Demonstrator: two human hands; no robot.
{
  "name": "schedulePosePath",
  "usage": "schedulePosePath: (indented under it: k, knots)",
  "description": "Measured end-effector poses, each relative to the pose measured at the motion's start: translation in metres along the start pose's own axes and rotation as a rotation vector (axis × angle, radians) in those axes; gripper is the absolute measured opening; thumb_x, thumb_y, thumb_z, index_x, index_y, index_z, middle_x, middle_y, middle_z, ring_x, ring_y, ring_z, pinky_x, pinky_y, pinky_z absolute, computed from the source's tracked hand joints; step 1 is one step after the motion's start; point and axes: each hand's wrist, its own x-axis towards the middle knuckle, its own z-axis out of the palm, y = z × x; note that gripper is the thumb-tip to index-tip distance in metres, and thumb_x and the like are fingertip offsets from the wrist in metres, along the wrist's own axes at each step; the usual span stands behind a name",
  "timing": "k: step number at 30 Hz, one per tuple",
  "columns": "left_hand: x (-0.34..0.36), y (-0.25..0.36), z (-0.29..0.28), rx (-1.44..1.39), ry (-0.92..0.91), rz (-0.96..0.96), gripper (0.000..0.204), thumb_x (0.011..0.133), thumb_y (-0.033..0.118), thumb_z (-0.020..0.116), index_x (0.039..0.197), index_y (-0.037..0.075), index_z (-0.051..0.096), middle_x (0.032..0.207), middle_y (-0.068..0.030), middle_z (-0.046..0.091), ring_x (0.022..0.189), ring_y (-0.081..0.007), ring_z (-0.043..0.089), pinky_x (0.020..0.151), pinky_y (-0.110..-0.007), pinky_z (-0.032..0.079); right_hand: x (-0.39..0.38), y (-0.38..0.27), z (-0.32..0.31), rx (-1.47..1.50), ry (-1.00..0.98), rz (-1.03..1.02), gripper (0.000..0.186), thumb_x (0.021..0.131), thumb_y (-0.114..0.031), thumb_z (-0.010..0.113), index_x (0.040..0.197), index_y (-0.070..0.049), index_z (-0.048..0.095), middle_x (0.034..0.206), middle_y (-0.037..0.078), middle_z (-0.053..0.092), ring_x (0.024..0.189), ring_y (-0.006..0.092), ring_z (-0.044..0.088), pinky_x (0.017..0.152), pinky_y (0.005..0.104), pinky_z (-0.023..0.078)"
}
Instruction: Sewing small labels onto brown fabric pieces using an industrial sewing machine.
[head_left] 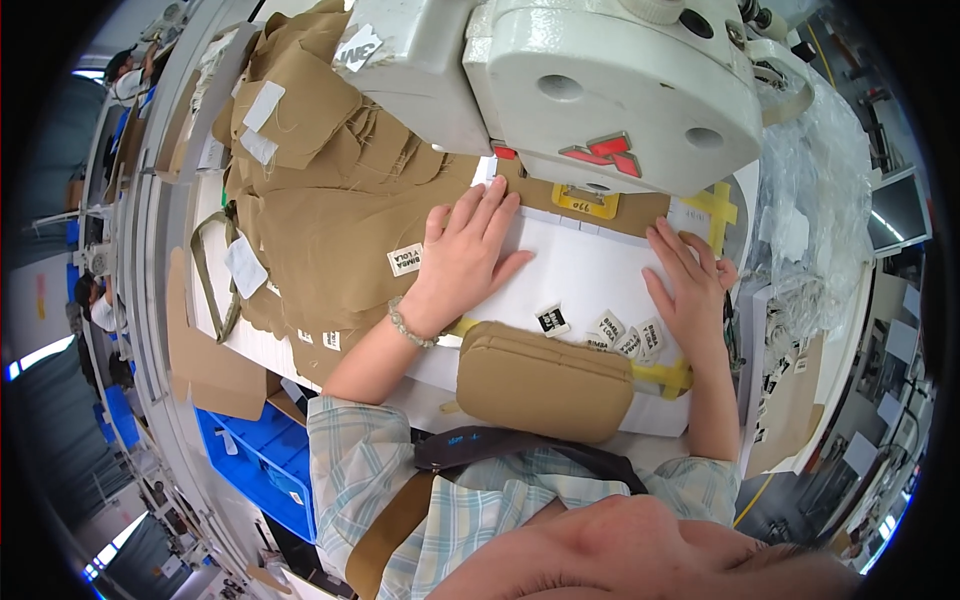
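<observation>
A tan fabric piece [640, 208] lies under the head of a white sewing machine [610, 90], inside a yellow metal frame [585, 203]. My left hand [468, 245] rests flat with its fingers stretched out, their tips at the left end of that piece. At its right end lies my right hand [690, 285], fingers extended and slightly bent, gripping nothing visible. Between my forearms sits a stack of tan rounded panels [545, 385]. Small white labels [628, 338] and a black label [552, 320] are scattered on the white work surface [560, 270] behind it.
Piled tan fabric [340, 225] covers the left side, with a white label [405, 260] on top. A blue crate [262, 465] stands lower left. At right are crumpled clear plastic [815, 170] and a box of labels [785, 375]. Yellow tape [662, 378] marks the surface.
</observation>
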Motion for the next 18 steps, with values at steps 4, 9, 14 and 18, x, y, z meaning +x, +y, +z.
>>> schedulePosePath:
  k: [4,9,14,18]
  knots:
    - [0.001,0.000,-0.001,0.052,0.033,0.033,0.060,0.085,0.046,0.065,0.130,0.008,0.054,0.139,-0.0082,0.052,0.125,-0.0208,0.048,0.098,-0.040,0.030,0.000,0.001,0.002,0.013,0.006,-0.003,0.047,0.083,-0.025,0.070,0.127,-0.013,0.062,0.136,-0.001,0.059,0.115,0.0183,0.054,0.092,0.0388,0.027]
    - [0.001,0.000,0.000,0.018,0.000,0.007,0.059,0.085,0.043,0.067,0.133,0.010,0.053,0.143,-0.0071,0.050,0.127,-0.0216,0.048,0.101,-0.042,0.028,-0.001,0.002,0.005,-0.010,0.014,-0.004,0.044,0.085,-0.025,0.069,0.127,-0.014,0.062,0.135,-0.002,0.059,0.116,0.0182,0.054,0.093,0.0392,0.026]
    - [0.000,-0.001,-0.014,0.099,0.026,0.090,0.039,0.086,0.021,0.067,0.125,0.018,0.062,0.135,-0.0013,0.058,0.123,-0.0209,0.050,0.097,-0.041,0.029,0.001,0.002,0.007,0.014,0.031,-0.003,0.044,0.085,-0.026,0.069,0.126,-0.014,0.062,0.135,-0.002,0.059,0.115,0.0180,0.054,0.094,0.0395,0.026]
    - [0.002,0.014,-0.031,-0.204,-0.032,0.171,0.033,0.083,0.013,0.070,0.116,0.019,0.067,0.120,0.0011,0.064,0.113,-0.0208,0.053,0.093,-0.038,0.031,0.000,0.003,0.006,0.012,0.041,0.005,0.043,0.084,-0.026,0.069,0.126,-0.014,0.063,0.134,-0.002,0.060,0.115,0.0181,0.054,0.094,0.0395,0.027]
